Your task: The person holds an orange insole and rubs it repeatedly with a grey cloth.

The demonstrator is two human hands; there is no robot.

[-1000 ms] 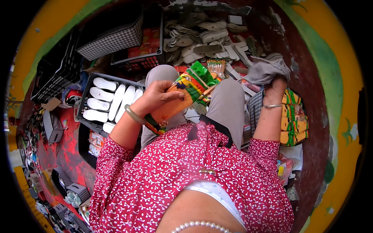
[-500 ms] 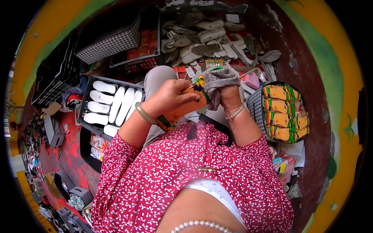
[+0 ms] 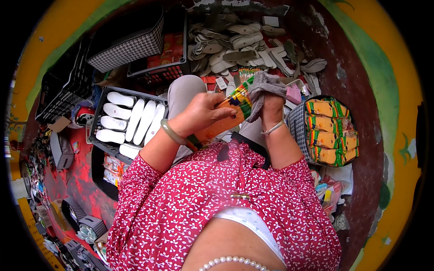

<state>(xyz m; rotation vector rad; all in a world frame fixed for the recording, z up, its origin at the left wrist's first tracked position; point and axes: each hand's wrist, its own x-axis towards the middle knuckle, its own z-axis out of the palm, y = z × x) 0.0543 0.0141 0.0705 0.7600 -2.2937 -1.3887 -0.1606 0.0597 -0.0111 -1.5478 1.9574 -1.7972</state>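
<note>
A packet of tan insoles [image 3: 217, 126] in a green, yellow and clear wrapper tilts above my lap. My left hand [image 3: 202, 112] grips it by the side, thumb laid across the front. My right hand [image 3: 272, 108] holds a grey cloth [image 3: 266, 86] bunched over the fingers. The cloth touches the packet's upper right end and hides my right fingertips. Part of the packet's lower end is behind my left wrist.
At right stands a basket [image 3: 298, 126] stacked with similar insole packets [image 3: 332, 131]. A black crate [image 3: 97, 135] of white insoles [image 3: 135, 119] is at left. Loose insoles [image 3: 246, 40] heap at the far side, beside a houndstooth basket [image 3: 126, 50] and a dark crate [image 3: 183, 67].
The cloth and my right hand have shifted slightly right and up, uncovering more of the packet's coloured wrapper. My left hand keeps its hold, nearly in place.
</note>
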